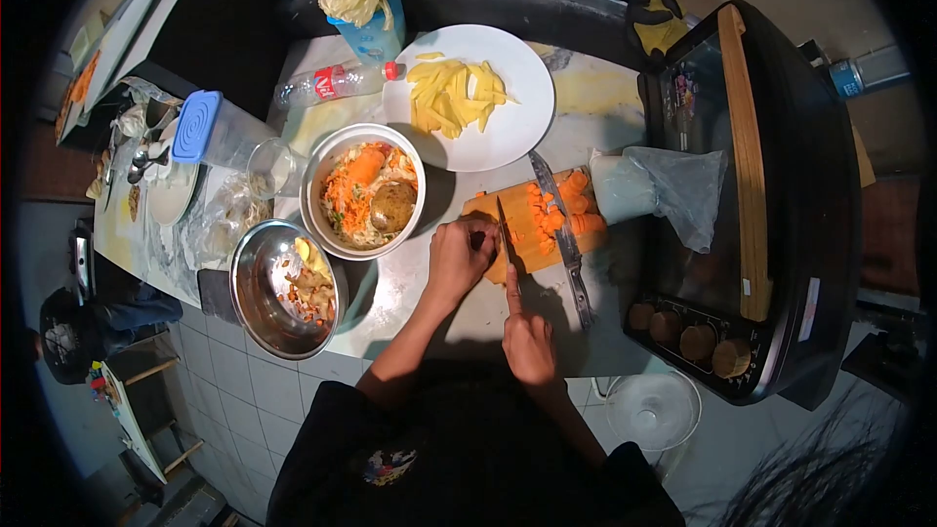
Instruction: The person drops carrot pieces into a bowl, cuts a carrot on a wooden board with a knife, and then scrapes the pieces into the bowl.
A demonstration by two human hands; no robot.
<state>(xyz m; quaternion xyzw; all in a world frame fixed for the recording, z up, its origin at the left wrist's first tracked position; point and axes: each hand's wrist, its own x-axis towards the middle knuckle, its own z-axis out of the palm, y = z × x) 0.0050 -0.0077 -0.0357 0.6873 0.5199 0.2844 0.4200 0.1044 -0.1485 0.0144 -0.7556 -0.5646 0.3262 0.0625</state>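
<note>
My right hand (530, 344) grips a knife (506, 234), index finger stretched along its back, blade standing over the orange cutting board (480, 203). Just left of the blade, my left hand (459, 256) rests on the board with curled fingers; whatever they pinch is hidden. Cut carrot pieces (576, 200) lie on the board's right side, with small orange bits near the blade. Across those pieces lies a second, larger knife (559, 224), its black handle pointing toward me past the board's edge.
Behind stands a white plate (532, 102) of yellow strips (454, 93). To the left are a white bowl (310, 220) with shredded vegetables and a potato (392, 207), a steel bowl (256, 317) of peelings and a plastic bottle (337, 85). A black oven (810, 234) borders the right.
</note>
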